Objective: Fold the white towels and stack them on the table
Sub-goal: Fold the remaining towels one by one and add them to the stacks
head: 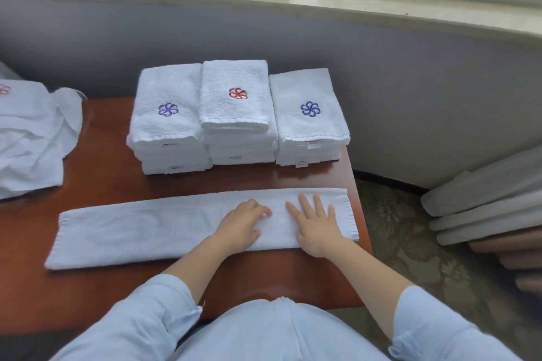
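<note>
I note the towel strip (140,228) lying across the near desk (102,161), right hand (318,226) flat near its 3 o'clock end, left hand (239,224) beside it, fingers bent, grip not discernible; soft, light, limp cloth, best taken by its end corners; folded stacks (234,114) at 12 o'clock and loose towels (32,138) at 10 o'clock crowd it.

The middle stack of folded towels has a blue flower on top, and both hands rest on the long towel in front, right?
No. The head view shows the flower on the middle stack is red, not blue. The left hand and right hand do rest on the long towel in front.
</note>
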{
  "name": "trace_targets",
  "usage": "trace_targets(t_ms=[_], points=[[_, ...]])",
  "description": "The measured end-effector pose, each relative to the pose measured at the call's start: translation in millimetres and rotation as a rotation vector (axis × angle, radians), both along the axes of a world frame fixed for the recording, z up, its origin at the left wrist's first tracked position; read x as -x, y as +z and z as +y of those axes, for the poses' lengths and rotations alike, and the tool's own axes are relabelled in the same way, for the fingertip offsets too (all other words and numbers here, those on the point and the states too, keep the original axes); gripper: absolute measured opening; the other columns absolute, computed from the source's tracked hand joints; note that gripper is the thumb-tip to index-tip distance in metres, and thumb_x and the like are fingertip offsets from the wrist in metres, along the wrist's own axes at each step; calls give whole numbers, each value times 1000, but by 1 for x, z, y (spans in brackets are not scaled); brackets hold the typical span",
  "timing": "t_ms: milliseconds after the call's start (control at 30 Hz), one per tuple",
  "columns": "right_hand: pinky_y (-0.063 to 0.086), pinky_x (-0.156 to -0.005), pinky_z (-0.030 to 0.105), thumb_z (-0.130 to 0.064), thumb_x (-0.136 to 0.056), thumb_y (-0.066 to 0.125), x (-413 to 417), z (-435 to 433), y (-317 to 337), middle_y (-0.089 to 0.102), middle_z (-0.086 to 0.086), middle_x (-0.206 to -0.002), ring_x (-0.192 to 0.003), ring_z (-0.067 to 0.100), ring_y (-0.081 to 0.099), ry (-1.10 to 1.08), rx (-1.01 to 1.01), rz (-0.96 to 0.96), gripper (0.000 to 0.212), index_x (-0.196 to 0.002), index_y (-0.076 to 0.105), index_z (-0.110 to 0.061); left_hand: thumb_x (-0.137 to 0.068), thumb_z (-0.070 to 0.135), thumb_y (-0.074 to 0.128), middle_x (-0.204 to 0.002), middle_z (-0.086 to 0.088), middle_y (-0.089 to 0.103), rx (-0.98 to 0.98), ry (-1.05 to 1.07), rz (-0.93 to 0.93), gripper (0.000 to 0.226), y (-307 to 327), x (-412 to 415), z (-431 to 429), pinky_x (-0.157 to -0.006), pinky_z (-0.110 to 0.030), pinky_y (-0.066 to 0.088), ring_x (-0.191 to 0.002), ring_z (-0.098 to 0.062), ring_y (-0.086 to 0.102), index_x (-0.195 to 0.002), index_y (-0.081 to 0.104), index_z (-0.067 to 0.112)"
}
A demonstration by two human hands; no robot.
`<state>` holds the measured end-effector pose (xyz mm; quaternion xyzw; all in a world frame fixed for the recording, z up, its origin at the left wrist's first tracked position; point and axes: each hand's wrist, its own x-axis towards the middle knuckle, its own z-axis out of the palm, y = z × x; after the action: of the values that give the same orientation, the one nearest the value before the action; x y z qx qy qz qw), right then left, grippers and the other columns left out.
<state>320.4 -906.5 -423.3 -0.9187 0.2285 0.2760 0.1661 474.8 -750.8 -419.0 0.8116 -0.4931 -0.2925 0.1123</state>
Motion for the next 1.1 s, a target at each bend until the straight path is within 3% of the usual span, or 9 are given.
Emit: trace_targets(t_ms=[67,167,267,367,567,733,933,1100], points=[[-10,-119,53,-18,-97,38,-8,10,3,-18,4,-164,-149,32,-21,-63,14,-54,73,-158,-1,-29,-89,17,60,-131,4,44,33,10,-104,48,-1,1,8,-95,-28,41,-121,-16,44,-134,51,27],[-4,-122,50,-16,-94,42,-19,28,6,-4,5,-166,-151,29,-11,-94,22,-162,67,-156,15,-21,-93,24,58,-149,1,36,20,35,-200,52,-3,-1,28,-110,-31,32,-137,-19,32,-143,45,27],[-3,-123,47,-16,-94,41,-32,51,7,0,3,-166,-152,26,-9,-48,-18,-218,65,-155,18,-20,-103,28,41,-165,-1,8,-93,69,-233,57,-7,-11,59,-122,-34,10,-151,-19,6,-156,21,29],[-1,-123,45,-16,-95,41,-52,78,9,1,2,-166,-152,23,-7,-10,-71,-258,66,-156,17,-19,-107,24,26,-165,-2,-11,-209,84,-263,57,-9,-26,95,-123,-40,-2,-152,-21,-10,-158,2,31],[5,-122,42,-16,-99,38,-109,147,12,12,2,-165,-152,22,4,88,-119,-334,59,-155,22,-20,-105,15,27,-163,-2,-20,-311,138,-266,64,-3,-74,167,-122,-46,-3,-151,-21,-17,-156,-6,36],[5,-122,42,-17,-100,37,-156,215,12,14,3,-163,-152,24,4,77,-99,-325,57,-155,21,-20,-107,23,26,-164,-1,-19,-354,176,-266,61,2,-127,237,-121,-50,-4,-151,-22,-16,-156,-7,36],[-2,-120,52,-24,-102,32,-203,283,0,3,1,-165,-151,32,-5,43,-31,-252,59,-157,11,-27,-106,34,25,-164,-4,-16,-383,128,-340,61,-5,-184,296,-121,-49,2,-151,-23,-13,-156,-9,31],[-12,-114,63,-46,-104,22,-229,330,-13,-15,2,-165,-147,39,-23,-100,25,-178,56,-156,4,-37,-105,41,32,-164,-2,-19,-373,126,-297,65,-4,-216,328,-122,-45,7,-152,-24,-10,-157,-6,32]])
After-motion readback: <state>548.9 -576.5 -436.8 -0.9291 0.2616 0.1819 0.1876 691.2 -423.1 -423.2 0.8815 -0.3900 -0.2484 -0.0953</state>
